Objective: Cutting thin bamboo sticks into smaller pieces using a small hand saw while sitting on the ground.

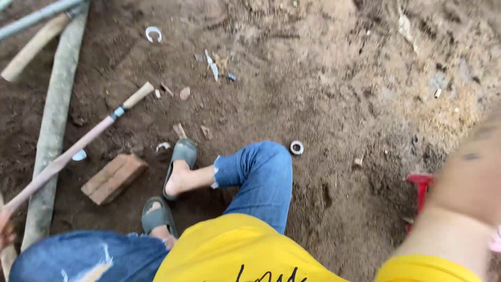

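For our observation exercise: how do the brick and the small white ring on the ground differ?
The brick is a reddish-brown rectangular block; the ring is white and round with a hole in its middle. The brick is clearly larger than the ring. The brick lies left of the sandalled feet, next to a long pale pole; the ring lies right of the bent knee, with nothing touching it. Both rest flat on bare soil.

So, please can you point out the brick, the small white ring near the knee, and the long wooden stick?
brick [114, 178], head view, middle of its top face
white ring [296, 148], head view, on its rim
wooden stick [78, 143], head view, mid-shaft
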